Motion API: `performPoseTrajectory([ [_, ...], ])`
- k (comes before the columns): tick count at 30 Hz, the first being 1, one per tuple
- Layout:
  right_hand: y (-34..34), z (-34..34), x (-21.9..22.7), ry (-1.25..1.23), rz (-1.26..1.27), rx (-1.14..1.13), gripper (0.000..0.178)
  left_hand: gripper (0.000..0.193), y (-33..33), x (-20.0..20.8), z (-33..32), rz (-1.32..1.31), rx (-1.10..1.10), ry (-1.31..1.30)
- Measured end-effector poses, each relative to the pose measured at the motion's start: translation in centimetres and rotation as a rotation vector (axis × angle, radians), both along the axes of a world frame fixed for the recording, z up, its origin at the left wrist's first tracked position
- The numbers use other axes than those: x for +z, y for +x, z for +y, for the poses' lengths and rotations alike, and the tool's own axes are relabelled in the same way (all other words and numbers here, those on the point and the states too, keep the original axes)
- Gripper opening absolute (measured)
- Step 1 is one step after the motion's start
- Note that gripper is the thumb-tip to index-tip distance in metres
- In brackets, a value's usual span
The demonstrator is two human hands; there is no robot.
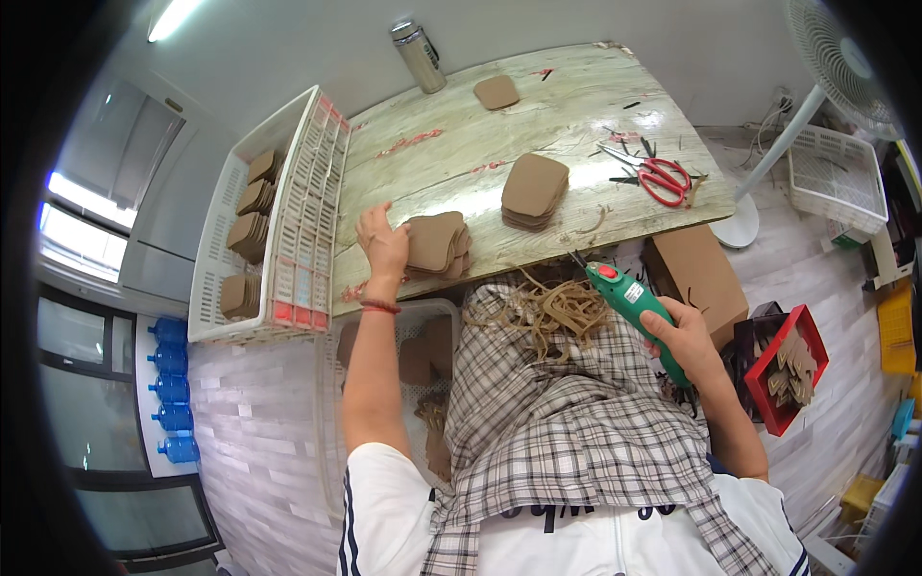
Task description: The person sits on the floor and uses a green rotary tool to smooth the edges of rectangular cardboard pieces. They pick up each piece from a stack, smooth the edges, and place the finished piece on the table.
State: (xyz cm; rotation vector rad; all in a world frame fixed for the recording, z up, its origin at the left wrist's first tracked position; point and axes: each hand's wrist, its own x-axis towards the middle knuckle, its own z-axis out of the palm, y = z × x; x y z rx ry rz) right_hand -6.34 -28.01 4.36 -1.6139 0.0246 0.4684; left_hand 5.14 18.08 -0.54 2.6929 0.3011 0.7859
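Directions from view centre. My right hand (680, 336), three o'clock, is clamped on a green handheld power tool (626, 300); my left hand (382, 238), ten o'clock, is empty, fingers parted, beside a stack of rounded brown flat pieces (434, 242) at eleven. Judged done: brown piles (248, 233) in the white slatted plastic crate (307, 206), ten o'clock. Possibly left: the table's stacks, second at one o'clock (535, 184). White tool label (633, 292): print illegible.

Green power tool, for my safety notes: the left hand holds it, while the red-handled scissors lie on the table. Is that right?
Not quite: the head view shows the green power tool in the right hand, not the left. The red-handled scissors do lie on the table.
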Motion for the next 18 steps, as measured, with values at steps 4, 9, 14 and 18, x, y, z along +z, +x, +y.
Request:
performPoseTrajectory([
  [4, -0.1, -0.5, -0.6, -0.008, 0.007, -0.03, 0.032, 0.043, 1.9, 0.8, -8.8, -0.15, -0.127, 0.19],
  [9, 0.0, -0.7, -0.9, -0.027, 0.006, -0.04, 0.033, 0.058, 6.4, -2.2, -17.7, 0.128, -0.101, 0.088],
  [14, -0.4, -1.4, -1.1, -0.033, 0.012, -0.08, 0.032, 0.071, 6.6, -4.3, -18.6, 0.164, -0.081, -0.216],
  [18, -0.2, -1.4, -1.5, -0.033, -0.003, -0.079, 0.032, 0.068, 5.4, -3.7, -18.9, -0.137, -0.116, -0.272],
])
